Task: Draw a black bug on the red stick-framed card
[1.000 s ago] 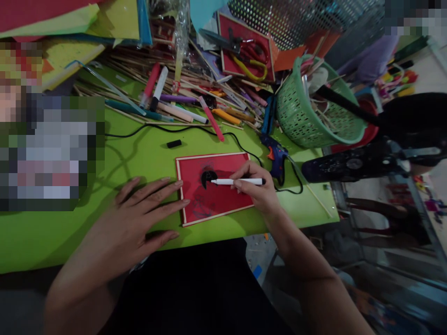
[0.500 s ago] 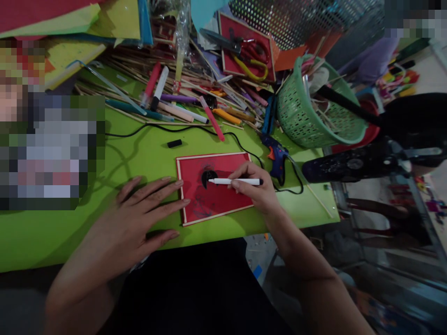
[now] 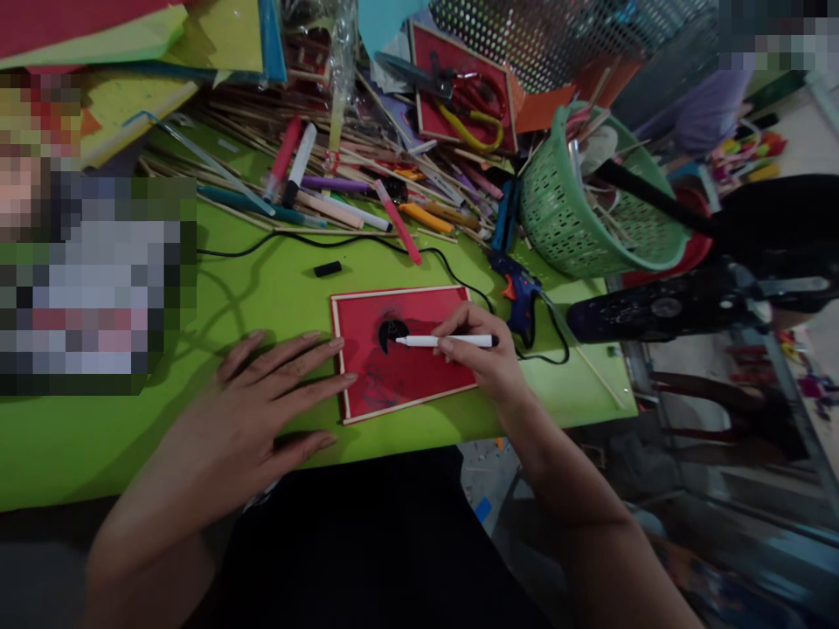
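Note:
A red panel [image 3: 426, 376] edged with thin pale sticks lies on the green table in front of me. On it are a black filled-in shape [image 3: 391, 334] and fainter dark sketch lines lower down. My right hand [image 3: 481, 348] pinches a white marker [image 3: 423, 341], whose tip is at the right edge of the black shape. Spread flat, my left hand [image 3: 275, 397] has its fingertips on the panel's left edge. A black marker cap [image 3: 328, 269] lies on the table above the panel.
A blue glue gun [image 3: 521, 293] with its black cord [image 3: 262, 245] lies right of and behind the panel. Markers and thin sticks are heaped at the back, near scissors [image 3: 468, 109]. A green basket [image 3: 564, 210] stands at the back right. The green table's [image 3: 163, 445] front edge is near me.
The marker tip has shifted slightly left and then back right over the black shape. My left hand and the panel have stayed in place.

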Demonstrator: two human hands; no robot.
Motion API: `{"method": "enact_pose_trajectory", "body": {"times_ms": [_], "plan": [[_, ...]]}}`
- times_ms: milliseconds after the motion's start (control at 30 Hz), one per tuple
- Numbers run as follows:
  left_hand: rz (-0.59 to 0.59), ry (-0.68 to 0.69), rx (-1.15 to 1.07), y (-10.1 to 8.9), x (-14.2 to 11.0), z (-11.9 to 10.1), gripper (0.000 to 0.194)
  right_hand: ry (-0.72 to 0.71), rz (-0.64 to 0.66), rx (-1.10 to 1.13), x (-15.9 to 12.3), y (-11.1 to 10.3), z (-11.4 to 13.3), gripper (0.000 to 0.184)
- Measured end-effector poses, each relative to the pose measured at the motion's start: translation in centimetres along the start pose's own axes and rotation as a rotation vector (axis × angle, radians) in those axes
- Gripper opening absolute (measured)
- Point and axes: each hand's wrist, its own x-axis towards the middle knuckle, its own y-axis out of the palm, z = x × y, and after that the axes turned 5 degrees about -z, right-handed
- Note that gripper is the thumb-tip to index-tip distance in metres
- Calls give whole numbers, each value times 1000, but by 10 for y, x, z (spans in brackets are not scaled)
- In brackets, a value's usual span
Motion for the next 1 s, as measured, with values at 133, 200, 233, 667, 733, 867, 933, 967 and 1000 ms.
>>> {"method": "enact_pose_trajectory", "body": {"times_ms": [133, 200, 233, 667, 733, 867, 933, 967, 1000], "plan": [[-9, -38, -48, -3, 3, -3, 55, -1, -9, 15, 0, 0, 0, 23], [-2, -56, -68, -4, 4, -4, 54, 6, -9, 17, -1, 0, 1, 23], [-1, -61, -76, -5, 5, -4, 53, 9, -8, 16, -1, 0, 1, 23], [-33, -19, -72, 0, 0, -2, 52, -42, 44, -11, 1, 1, 4, 26], [-28, -2, -39, -1, 0, -1, 51, -45, 43, -12, 1, 0, 3, 26], [-17, 34, 23, -1, 0, -1, 52, -24, 33, -8, 0, 0, 1, 25], [-13, 37, 35, 0, -1, 0, 51, -22, 34, 8, 0, -1, 0, 23], [-10, 35, 39, 0, -1, 0, 50, -25, 33, 16, 0, -1, -1, 23], [-7, 32, 39, 0, 0, 0, 49, -25, 33, 20, 0, -1, -1, 23]]}}
